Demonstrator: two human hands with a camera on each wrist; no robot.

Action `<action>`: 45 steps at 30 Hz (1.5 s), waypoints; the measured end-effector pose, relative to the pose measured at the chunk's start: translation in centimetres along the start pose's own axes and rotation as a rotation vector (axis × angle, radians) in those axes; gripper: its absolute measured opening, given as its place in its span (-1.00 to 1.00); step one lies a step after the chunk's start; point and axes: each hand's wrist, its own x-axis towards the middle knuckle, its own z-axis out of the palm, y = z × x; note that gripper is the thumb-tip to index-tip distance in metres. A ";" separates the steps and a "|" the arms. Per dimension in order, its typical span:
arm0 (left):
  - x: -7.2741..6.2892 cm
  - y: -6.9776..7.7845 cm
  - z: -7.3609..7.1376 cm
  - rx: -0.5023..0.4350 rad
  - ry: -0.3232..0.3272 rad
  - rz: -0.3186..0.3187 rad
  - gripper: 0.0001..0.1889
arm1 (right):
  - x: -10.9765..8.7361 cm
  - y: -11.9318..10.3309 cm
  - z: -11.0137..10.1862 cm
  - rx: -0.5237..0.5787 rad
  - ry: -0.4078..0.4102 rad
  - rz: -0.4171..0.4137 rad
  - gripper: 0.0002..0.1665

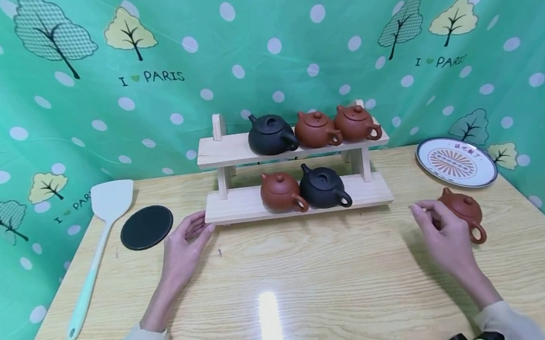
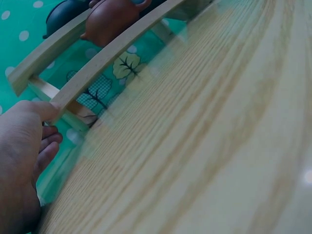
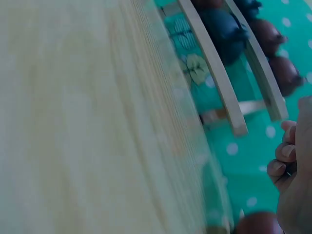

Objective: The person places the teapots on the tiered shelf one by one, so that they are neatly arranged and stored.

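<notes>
A two-tier wooden shelf stands at the back of the table. Its upper board carries a black teapot and two brown teapots; a brown teapot and a black teapot share the lower board. At that board's left end, my left hand pinches the corner, thumb at the front edge, seen closer in the left wrist view. My right hand hangs off the right end, fingers loosely curled around nothing. Partly hidden behind it, another brown teapot rests on the table.
On the left lie a white spatula with a mint handle and a round black mat. A patterned white plate is at the back right. Green polka-dot cloth hangs close behind the shelf and along both sides.
</notes>
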 end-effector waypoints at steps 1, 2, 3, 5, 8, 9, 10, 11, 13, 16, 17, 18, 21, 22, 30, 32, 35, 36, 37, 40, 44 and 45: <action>0.0 0.0 0.0 -0.001 0.000 0.001 -0.56 | -0.2 0.2 -0.5 -0.013 0.005 0.019 -0.85; 0.0 0.0 0.0 0.000 0.000 0.001 -0.56 | -0.3 0.4 -1.0 -0.029 0.006 0.043 -0.83; -0.1 0.0 0.0 0.000 -0.001 0.001 -0.57 | -0.5 0.6 -1.5 -0.044 0.009 0.069 -0.82; -0.1 0.0 -0.1 0.000 -0.002 0.002 -0.57 | -0.8 0.9 -2.3 -0.073 0.012 0.122 -0.79; -0.1 0.0 -0.1 -0.001 -0.003 -0.003 -0.57 | -1.0 1.5 -3.3 -0.123 0.017 0.190 -0.73; -0.1 0.0 -0.1 -0.002 -0.004 -0.005 -0.57 | -1.0 1.6 -3.6 -0.143 0.018 0.206 -0.70; -0.1 0.0 -0.1 -0.003 -0.003 -0.008 -0.57 | -1.0 1.8 -3.9 -0.152 0.027 0.218 -0.69; -0.1 0.0 -0.1 -0.004 -0.003 -0.011 -0.57 | -1.1 2.0 -4.1 -0.153 0.037 0.225 -0.69; -0.1 0.0 -0.1 -0.003 -0.001 -0.016 -0.57 | -1.2 2.2 -4.6 -0.159 0.052 0.242 -0.68; -0.1 0.0 -0.1 0.001 0.001 -0.020 -0.57 | -1.3 2.5 -5.3 -0.144 0.076 0.278 -0.69; -0.2 0.0 -0.1 0.004 0.001 -0.020 -0.57 | -1.3 2.7 -5.6 -0.141 0.081 0.293 -0.70; -0.2 -0.1 -0.1 0.006 0.002 -0.020 -0.57 | -1.4 2.9 -5.8 -0.141 0.085 0.312 -0.72; -0.2 -0.1 -0.1 0.007 0.001 -0.020 -0.57 | -1.5 3.4 -6.6 -0.124 0.092 0.366 -0.83; -0.2 -0.1 -0.1 0.008 0.000 -0.020 -0.57 | -1.5 3.7 -6.8 -0.112 0.096 0.380 -0.88; -0.2 -0.2 -0.1 0.013 -0.001 -0.027 -0.56 | -1.7 5.1 -7.7 -0.104 0.144 0.452 -0.86; -0.2 -0.1 -0.1 0.009 -0.001 -0.025 -0.56 | -1.8 5.3 -7.9 -0.116 0.131 0.466 -0.89; -0.1 -0.1 0.0 0.004 -0.003 -0.022 -0.56 | -2.0 5.7 -8.1 -0.155 0.066 0.475 -0.83; -0.1 -0.1 0.0 0.001 -0.005 -0.021 -0.56 | -2.1 5.8 -8.2 -0.165 0.045 0.480 -0.78; 0.0 -0.1 0.0 -0.002 -0.006 -0.020 -0.56 | -2.2 5.9 -8.2 -0.176 0.023 0.473 -0.70; 0.0 0.0 0.0 -0.004 -0.006 -0.017 -0.56 | -2.3 6.1 -8.2 -0.207 -0.026 0.455 -0.53; 0.0 0.0 0.0 -0.003 -0.005 -0.019 -0.56 | -2.3 6.3 -8.1 -0.237 -0.071 0.428 -0.42; 0.0 0.0 0.0 -0.001 -0.005 -0.020 -0.56 | -2.4 6.4 -8.1 -0.239 -0.081 0.417 -0.42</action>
